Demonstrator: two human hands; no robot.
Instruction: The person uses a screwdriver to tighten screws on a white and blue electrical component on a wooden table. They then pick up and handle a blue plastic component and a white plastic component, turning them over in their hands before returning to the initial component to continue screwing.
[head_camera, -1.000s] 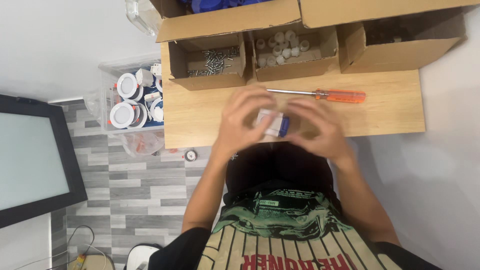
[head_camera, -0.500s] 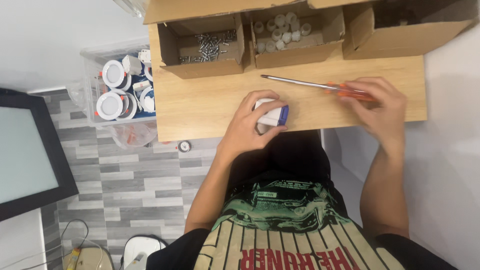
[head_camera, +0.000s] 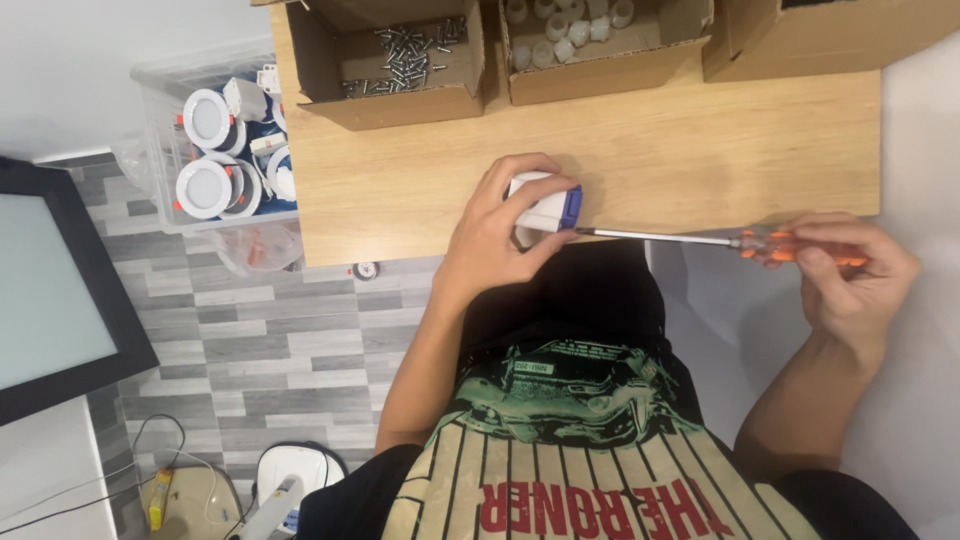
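Left hand (head_camera: 495, 235) wrapped around a small white part (head_camera: 540, 205) with a blue end, fingers curled over its top, thumb underneath, pressing it near the front edge of the wooden table (head_camera: 700, 140). Right hand (head_camera: 850, 270) closed on the orange handle of a screwdriver (head_camera: 690, 238), fingertips pinching the grip, held out past the table's right front corner. Shaft lying level, tip touching the part's blue end just under the left fingers. At the back of the table, three open cardboard boxes in a row: the left box (head_camera: 400, 95) holding metal screws, the middle box (head_camera: 600, 75) holding small white round pieces, the right box (head_camera: 800, 45) with contents out of sight. Left of the table, on the grey plank floor, a clear bin (head_camera: 160, 130) with round white lamps and blue bits. Further left, a dark-framed screen (head_camera: 50, 290). Below, a black and striped printed shirt.
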